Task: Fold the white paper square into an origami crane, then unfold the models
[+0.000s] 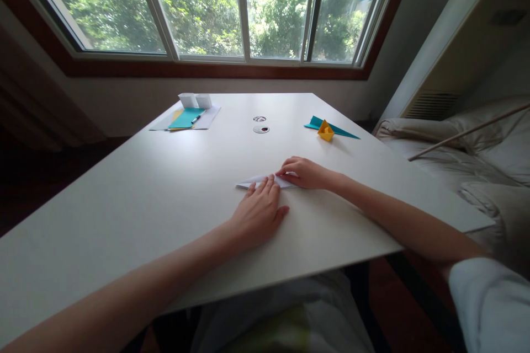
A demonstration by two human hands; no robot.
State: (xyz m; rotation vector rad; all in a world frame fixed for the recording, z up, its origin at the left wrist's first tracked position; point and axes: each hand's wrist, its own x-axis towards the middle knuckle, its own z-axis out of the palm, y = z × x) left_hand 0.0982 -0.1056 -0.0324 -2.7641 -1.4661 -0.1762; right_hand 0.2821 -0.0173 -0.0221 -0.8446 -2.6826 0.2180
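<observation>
A folded piece of white paper (245,182) lies flat on the white table near its front edge. Across its middle rests my left hand (261,210), palm down, with the fingers stretched out and the thumb apart. My right hand (305,172) is at the paper's right end, its fingers bent and its thumb drawn in against the sheet's edge. Both hands cover part of the paper, so the full shape of the fold is hidden.
Toward the back right sit a yellow paper boat (326,130) and a blue paper plane (345,133). At the back left are two white paper boxes (187,100), blue sheets (187,118) and a pen (197,118). Round cable-hole covers (261,129) mark the table's middle.
</observation>
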